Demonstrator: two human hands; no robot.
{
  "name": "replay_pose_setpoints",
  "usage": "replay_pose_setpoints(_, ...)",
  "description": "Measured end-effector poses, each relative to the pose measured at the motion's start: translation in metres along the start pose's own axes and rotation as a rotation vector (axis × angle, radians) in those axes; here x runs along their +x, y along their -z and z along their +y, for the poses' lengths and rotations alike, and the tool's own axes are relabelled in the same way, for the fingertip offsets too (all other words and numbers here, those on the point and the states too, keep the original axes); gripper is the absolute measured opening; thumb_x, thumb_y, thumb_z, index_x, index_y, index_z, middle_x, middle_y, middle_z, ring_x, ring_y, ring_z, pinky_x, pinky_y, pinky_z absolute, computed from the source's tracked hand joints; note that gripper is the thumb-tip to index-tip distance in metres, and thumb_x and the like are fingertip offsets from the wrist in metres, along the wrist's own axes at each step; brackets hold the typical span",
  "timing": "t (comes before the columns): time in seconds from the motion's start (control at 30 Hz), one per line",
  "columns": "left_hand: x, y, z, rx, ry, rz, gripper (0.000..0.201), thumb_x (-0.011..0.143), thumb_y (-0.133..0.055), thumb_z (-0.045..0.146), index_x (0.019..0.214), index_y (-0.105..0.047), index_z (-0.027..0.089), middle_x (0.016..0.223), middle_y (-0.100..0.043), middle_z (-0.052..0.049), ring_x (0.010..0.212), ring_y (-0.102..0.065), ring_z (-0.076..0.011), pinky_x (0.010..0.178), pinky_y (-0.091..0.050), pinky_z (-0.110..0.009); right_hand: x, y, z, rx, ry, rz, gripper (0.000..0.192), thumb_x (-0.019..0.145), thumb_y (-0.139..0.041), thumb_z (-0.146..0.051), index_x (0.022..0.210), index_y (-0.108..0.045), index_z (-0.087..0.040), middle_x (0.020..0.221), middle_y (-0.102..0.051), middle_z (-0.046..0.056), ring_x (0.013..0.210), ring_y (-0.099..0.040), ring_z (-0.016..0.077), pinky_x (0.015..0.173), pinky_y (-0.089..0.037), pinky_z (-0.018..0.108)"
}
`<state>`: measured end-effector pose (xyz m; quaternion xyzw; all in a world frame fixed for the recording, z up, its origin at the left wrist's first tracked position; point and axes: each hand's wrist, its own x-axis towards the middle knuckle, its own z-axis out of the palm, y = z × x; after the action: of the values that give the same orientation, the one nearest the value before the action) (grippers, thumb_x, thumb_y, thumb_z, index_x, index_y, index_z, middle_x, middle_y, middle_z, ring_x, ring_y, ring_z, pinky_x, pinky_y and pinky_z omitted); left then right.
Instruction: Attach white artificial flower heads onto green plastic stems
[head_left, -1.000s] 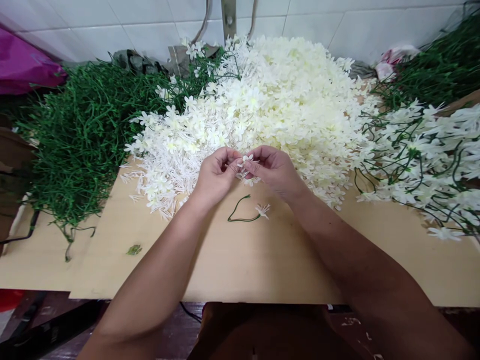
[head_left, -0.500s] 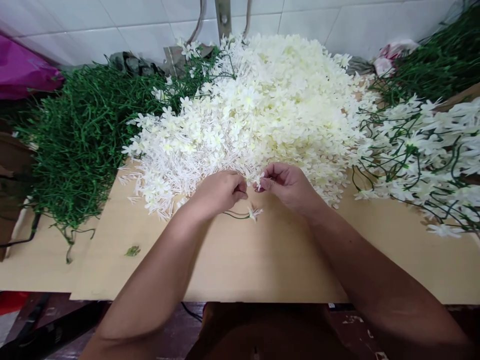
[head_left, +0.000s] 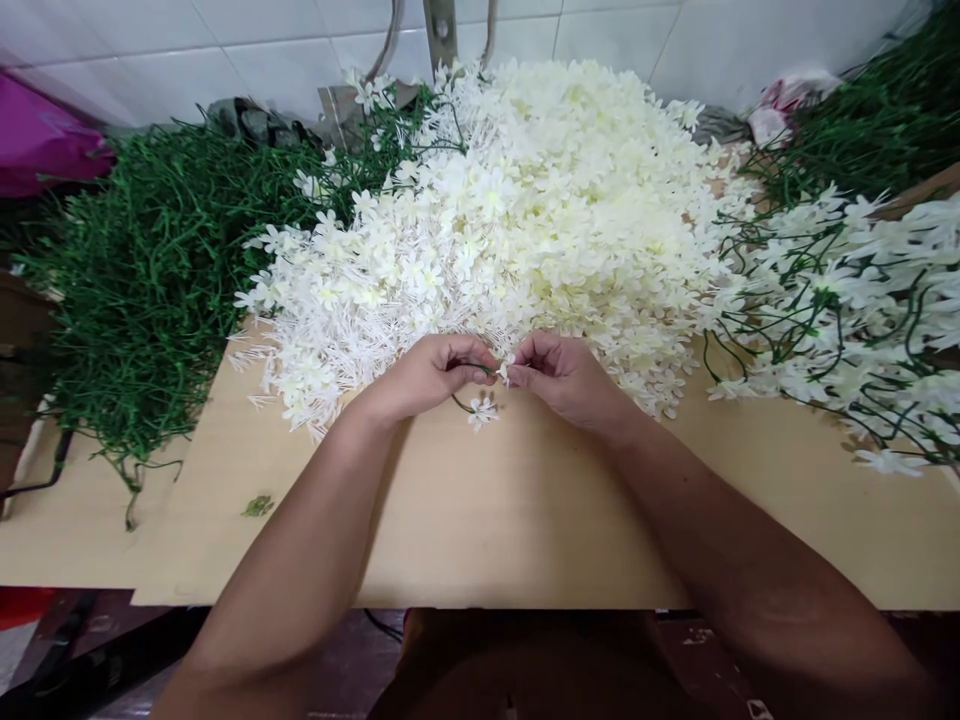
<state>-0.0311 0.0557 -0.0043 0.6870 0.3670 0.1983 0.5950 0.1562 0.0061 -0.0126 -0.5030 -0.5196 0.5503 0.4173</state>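
My left hand [head_left: 442, 372] pinches a green plastic stem [head_left: 463, 405], which carries a white artificial flower [head_left: 484, 412] hanging just below the fingers. My right hand [head_left: 561, 370] is closed on a small white flower [head_left: 504, 371] held at the tip of the stem, so the two hands almost meet. Whether that flower is fitted on the stem cannot be made out. Right behind both hands rises a big heap of loose white artificial flowers [head_left: 570, 200], many with thin white stalks.
Green plastic stems [head_left: 165, 270] are piled at the left. White flowers on green stems [head_left: 847, 300] lie at the right, with more green stems [head_left: 885, 120] behind. A small green scrap [head_left: 258, 506] lies on the cardboard-covered table [head_left: 525, 530]. A tiled wall [head_left: 277, 70] stands behind.
My left hand has turned and shifted slightly, bringing the stem tip up against the flower in my right hand. The hanging flower has swung left and up.
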Motion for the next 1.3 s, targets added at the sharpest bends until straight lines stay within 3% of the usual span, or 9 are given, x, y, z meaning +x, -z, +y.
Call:
replay_pose_setpoints(0.23, 0.001, -0.003, 0.000, 0.008, 0.073, 0.060, 0.013, 0.076, -0.063, 0.024, 0.080, -0.069, 0.013, 0.071, -0.071, -0.003, 0.069, -0.066, -0.0135, 0.068, -0.052, -0.024, 0.003, -0.001, 0.003, 0.050, -0.016, 0.056, 0.037, 0.058, -0.082, -0.045, 0.067, -0.059, -0.018, 0.063, -0.060, -0.002, 0.061, -0.053, 0.0117, 0.061, -0.040, 0.027)
replay_pose_setpoints(0.53, 0.000, -0.001, 0.002, 0.186, -0.022, -0.020, 0.026, 0.088, -0.050, 0.033, 0.074, -0.060, 0.014, 0.068, -0.060, -0.001, 0.062, -0.053, -0.0099, 0.059, -0.042, -0.021, 0.002, -0.001, 0.002, 0.062, -0.013, 0.074, 0.035, 0.058, -0.083, -0.043, 0.066, -0.059, -0.019, 0.063, -0.060, -0.002, 0.062, -0.054, 0.0122, 0.061, -0.043, 0.027)
replay_pose_setpoints(0.93, 0.001, 0.000, -0.001, 0.299, -0.081, -0.096, 0.029, 0.092, -0.042, 0.033, 0.071, -0.054, 0.016, 0.064, -0.051, 0.002, 0.059, -0.047, -0.0099, 0.059, -0.037, -0.022, 0.002, 0.000, 0.001, 0.021, 0.030, 0.066, 0.023, 0.065, -0.075, -0.033, 0.067, -0.058, -0.018, 0.063, -0.057, -0.002, 0.061, -0.052, 0.0113, 0.060, -0.041, 0.027)
replay_pose_setpoints(1.3, 0.001, -0.004, 0.007, 0.549, -0.069, -0.078, 0.023, 0.082, -0.046, 0.023, 0.060, -0.048, 0.017, 0.057, -0.046, 0.002, 0.059, -0.042, -0.0104, 0.058, -0.030, -0.022, -0.009, -0.008, -0.004, -0.421, 0.167, 0.142, 0.013, 0.076, -0.060, -0.015, 0.066, -0.053, -0.019, 0.065, -0.057, -0.001, 0.060, -0.049, 0.0117, 0.059, -0.039, 0.027)
